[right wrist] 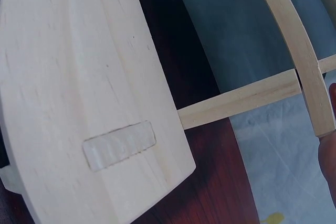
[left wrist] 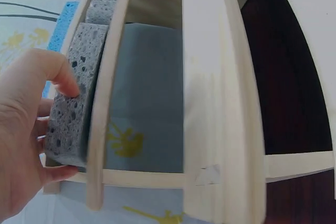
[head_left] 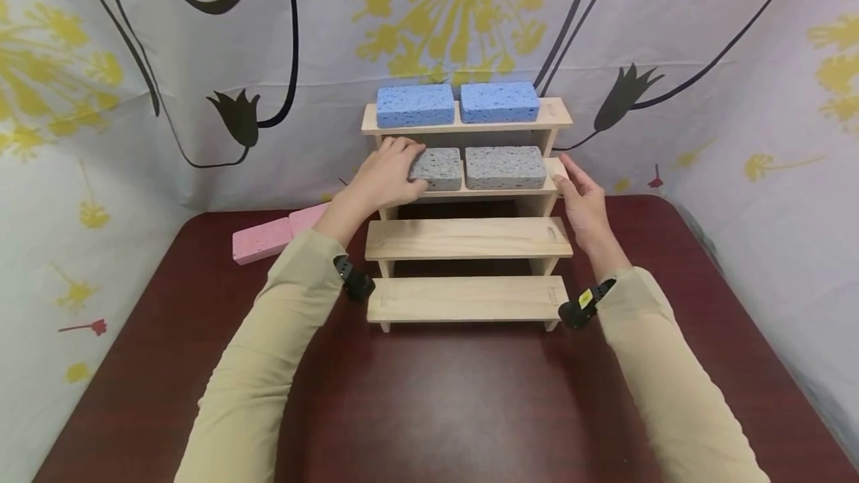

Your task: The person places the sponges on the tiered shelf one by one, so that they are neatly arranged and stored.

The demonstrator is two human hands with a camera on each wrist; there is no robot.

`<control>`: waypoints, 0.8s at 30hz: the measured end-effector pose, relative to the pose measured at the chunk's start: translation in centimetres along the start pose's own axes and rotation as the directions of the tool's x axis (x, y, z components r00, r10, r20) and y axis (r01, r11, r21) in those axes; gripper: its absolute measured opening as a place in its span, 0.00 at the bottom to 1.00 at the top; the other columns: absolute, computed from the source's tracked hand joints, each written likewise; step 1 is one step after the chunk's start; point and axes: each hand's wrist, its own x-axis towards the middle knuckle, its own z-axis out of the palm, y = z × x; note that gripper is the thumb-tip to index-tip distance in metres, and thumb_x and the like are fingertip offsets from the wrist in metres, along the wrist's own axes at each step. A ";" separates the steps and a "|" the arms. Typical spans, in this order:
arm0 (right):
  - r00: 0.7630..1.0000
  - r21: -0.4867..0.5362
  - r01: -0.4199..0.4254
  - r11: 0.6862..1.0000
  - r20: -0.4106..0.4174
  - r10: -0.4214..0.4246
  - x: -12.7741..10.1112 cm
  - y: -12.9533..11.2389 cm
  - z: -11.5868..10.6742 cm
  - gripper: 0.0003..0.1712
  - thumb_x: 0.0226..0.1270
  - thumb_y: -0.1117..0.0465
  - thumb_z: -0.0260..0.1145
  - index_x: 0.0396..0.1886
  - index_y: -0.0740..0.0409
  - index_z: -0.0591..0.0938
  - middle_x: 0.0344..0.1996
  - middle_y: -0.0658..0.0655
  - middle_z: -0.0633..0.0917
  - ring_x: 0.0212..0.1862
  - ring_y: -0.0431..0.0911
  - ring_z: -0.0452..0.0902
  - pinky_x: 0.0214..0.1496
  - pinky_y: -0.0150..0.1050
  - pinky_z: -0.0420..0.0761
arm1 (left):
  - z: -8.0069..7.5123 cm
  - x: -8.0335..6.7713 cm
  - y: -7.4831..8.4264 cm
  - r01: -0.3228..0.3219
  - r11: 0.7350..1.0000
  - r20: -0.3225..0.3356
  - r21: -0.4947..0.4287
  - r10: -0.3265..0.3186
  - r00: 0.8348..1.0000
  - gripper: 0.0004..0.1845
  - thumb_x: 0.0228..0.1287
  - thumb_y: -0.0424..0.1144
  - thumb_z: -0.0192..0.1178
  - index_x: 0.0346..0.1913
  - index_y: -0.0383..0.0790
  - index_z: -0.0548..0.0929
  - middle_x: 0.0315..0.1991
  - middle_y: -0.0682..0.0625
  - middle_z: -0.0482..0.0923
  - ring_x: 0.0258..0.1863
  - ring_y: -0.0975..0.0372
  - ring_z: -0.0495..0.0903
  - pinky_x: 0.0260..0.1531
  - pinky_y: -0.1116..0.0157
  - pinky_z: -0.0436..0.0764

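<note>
A four-step wooden rack (head_left: pixel 467 237) stands on the dark table. On its second tier from the top are two grey sponges. My left hand (head_left: pixel 384 176) holds the left grey sponge (head_left: pixel 438 168), fingers behind it and thumb at its near end, as the left wrist view shows, where the sponge (left wrist: pixel 71 114) lies along the narrow board. Beside it sits the right grey sponge (head_left: pixel 505 168). My right hand (head_left: pixel 585 209) pinches the right end of that same tier; only its fingertips (right wrist: pixel 328 166) show at the edge of the right wrist view.
Two blue sponges, one left (head_left: pixel 414 106) and one right (head_left: pixel 499 102), rest on the top tier. Two pink sponges, one nearer (head_left: pixel 262 240) and one partly behind my left arm (head_left: pixel 306 217), lie end to end left of the rack. A patterned cloth (head_left: pixel 322 36) hangs behind.
</note>
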 end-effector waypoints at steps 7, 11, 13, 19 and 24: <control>1.000 0.001 -0.001 1.000 0.005 0.001 0.2 0.1 0.0 0.28 0.69 0.57 0.52 0.69 0.44 0.64 0.70 0.54 0.64 0.68 0.43 0.63 0.71 0.42 0.60 | 0.8 -1.7 -2.0 -0.044 0.993 -0.117 -0.112 0.031 0.993 0.34 0.57 0.46 0.47 0.70 0.46 0.60 0.71 0.47 0.56 0.70 0.52 0.55 0.66 0.48 0.60; 1.000 -0.006 -0.009 1.000 0.004 0.009 0.0 0.2 0.0 0.28 0.69 0.56 0.52 0.68 0.40 0.64 0.70 0.53 0.63 0.68 0.43 0.62 0.72 0.41 0.59 | 1.7 -3.4 -4.5 -0.074 0.966 -0.301 -0.247 -0.003 0.954 0.28 0.59 0.42 0.47 0.64 0.42 0.68 0.67 0.45 0.63 0.67 0.50 0.59 0.65 0.48 0.59; 1.000 -0.010 -0.006 1.000 0.006 0.006 0.0 0.2 0.0 0.28 0.69 0.56 0.52 0.69 0.41 0.64 0.70 0.52 0.63 0.69 0.43 0.61 0.72 0.41 0.59 | 2.5 -4.3 -6.3 -0.056 0.952 -0.356 -0.300 -0.057 0.933 0.25 0.61 0.41 0.48 0.61 0.39 0.71 0.64 0.43 0.66 0.66 0.49 0.61 0.64 0.47 0.60; 1.000 -0.007 0.006 1.000 0.000 -0.006 0.1 0.1 0.1 0.28 0.69 0.57 0.51 0.69 0.43 0.64 0.70 0.53 0.64 0.68 0.41 0.61 0.72 0.40 0.58 | 5.1 -6.9 -11.9 0.187 0.937 -0.163 -0.295 -0.242 0.956 0.31 0.61 0.47 0.53 0.65 0.35 0.65 0.69 0.37 0.55 0.69 0.44 0.51 0.66 0.43 0.54; 1.000 0.011 0.000 1.000 0.004 0.000 0.1 0.2 0.0 0.28 0.69 0.57 0.51 0.69 0.43 0.64 0.69 0.53 0.65 0.68 0.40 0.61 0.73 0.39 0.57 | 7.1 -9.4 -16.3 0.314 0.936 0.034 -0.162 -0.312 0.949 0.45 0.57 0.55 0.58 0.68 0.30 0.55 0.70 0.30 0.44 0.70 0.38 0.43 0.67 0.40 0.44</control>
